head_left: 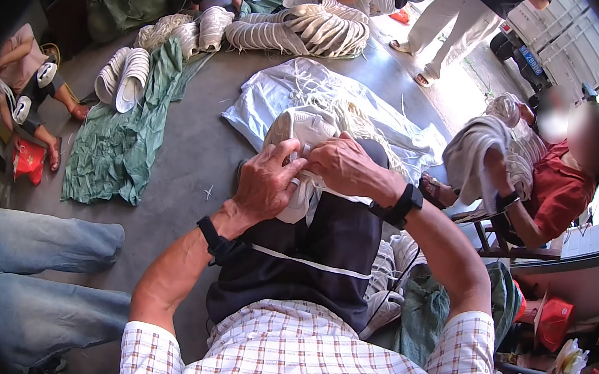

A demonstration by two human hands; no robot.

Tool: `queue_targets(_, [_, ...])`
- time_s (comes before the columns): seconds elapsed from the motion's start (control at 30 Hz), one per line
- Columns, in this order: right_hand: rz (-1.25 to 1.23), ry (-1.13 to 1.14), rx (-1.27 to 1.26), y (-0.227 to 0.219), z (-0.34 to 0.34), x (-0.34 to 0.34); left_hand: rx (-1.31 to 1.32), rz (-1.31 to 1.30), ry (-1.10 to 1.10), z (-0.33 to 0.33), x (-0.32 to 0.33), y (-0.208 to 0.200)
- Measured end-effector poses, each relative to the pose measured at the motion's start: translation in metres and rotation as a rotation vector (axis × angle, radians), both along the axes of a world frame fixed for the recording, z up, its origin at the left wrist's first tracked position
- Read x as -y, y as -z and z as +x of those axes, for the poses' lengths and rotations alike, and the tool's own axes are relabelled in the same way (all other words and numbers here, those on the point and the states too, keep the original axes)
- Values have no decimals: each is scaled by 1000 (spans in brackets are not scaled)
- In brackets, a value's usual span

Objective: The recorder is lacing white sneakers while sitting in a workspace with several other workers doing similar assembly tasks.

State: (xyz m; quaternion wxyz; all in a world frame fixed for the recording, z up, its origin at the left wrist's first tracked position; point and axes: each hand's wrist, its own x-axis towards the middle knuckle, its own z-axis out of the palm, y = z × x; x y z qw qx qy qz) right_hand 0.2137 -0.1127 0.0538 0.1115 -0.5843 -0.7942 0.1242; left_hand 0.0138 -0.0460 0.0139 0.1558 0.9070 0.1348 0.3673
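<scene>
Pale shoe (307,124) partly hidden behind left hand (266,185)

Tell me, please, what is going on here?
A person's bare left hand and right hand hold a cream-white, rounded shoe, fingers close together at its middle. Ahead, pale, thin cords lie on a thin white sheet. To the right, a co-worker in red sits with a pale, layered bundle.

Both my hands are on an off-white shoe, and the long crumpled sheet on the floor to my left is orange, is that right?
Not quite: the head view shows the long crumpled sheet to your left is green, not orange. Your left hand and right hand are on the off-white shoe.
</scene>
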Motion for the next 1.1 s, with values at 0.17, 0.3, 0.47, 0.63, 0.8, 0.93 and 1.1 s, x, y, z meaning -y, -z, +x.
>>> queue_targets(0.17, [-96, 106, 96, 5, -11, -12, 6, 23, 0, 0, 0, 2])
queue_targets(0.3, [-203, 199, 75, -1, -15, -15, 17, 22, 11, 0, -1, 2])
queue_targets(0.47, [-178, 291, -5, 0, -23, -13, 35, 9, -1, 1, 0, 1])
queue_targets(0.63, [-52, 389, -150, 8, -26, -3, 46, -26, -3, 0, 0, 0])
queue_targets(0.8, [5, 606, -865, -6, -11, -5, 64, -36, -9, -3, 0, 5])
queue_targets(0.93, [264, 536, -1222, -30, 11, -15, 40, -120, 42, 1, 0, 4])
queue_targets(1.1, [129, 585, -1446, -38, 0, -18, 4, -199, 49, 5, 1, -5])
